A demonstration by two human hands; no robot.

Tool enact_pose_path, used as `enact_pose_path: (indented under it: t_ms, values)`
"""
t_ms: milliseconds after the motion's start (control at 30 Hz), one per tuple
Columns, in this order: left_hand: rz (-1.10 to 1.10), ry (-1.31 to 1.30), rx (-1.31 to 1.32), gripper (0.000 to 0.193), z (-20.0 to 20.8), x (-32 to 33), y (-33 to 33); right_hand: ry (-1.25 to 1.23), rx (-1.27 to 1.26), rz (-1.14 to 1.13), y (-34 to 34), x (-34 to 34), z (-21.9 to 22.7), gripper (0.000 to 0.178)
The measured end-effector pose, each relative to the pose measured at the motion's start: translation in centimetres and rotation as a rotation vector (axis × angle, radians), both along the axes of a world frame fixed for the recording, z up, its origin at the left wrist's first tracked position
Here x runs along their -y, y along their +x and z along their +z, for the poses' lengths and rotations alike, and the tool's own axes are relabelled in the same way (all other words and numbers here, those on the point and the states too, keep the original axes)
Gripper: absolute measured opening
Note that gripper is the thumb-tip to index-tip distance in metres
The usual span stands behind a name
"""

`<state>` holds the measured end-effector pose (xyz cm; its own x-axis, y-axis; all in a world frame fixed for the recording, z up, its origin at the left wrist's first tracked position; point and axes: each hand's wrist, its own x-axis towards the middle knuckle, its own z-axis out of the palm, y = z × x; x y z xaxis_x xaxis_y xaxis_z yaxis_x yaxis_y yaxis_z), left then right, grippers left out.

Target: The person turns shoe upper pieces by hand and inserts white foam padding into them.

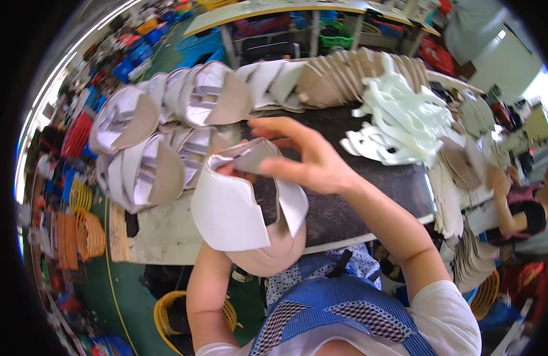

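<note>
In front of me is a white and beige shoe upper (pixel 232 207), tilted, with its white textured side toward me and its opening facing up. My left hand (pixel 229 169) holds it from the far side; mostly the upper hides this hand, and only bits of the fingers show through the opening. My right hand (pixel 306 155) is over the upper's top right edge with its fingers stretched apart. Its thumb lies at the grey inner flap (pixel 259 156); whether they touch I cannot tell.
Several similar uppers (pixel 137 178) are stacked at the table's left and back. A row of beige pieces (pixel 339 77) stands at the back, beside a pile of pale cut-out pieces (pixel 404 124). A dark mat (pixel 369 202) covers the table's middle. Another person (pixel 517 207) works at the right.
</note>
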<state>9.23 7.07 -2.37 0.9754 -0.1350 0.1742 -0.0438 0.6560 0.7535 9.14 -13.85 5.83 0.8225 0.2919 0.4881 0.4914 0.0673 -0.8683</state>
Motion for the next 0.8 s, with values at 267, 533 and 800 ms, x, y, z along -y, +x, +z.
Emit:
enact_pose_path:
  t_ms: [267,533,800]
  values:
    - [0.002,0.562,0.054,0.062,-1.9,-0.3,0.0,-1.058,0.232,-0.356,-1.9,6.2,-2.1,0.012]
    - [-0.167,1.011,0.214,0.083,1.5,6.9,-1.1,-0.781,0.171,-0.369,-2.7,8.8,-4.3,0.048]
    - [-0.004,1.443,0.443,0.109,0.9,8.6,-3.8,-0.904,-0.012,-0.23,-2.7,8.1,-3.5,0.055]
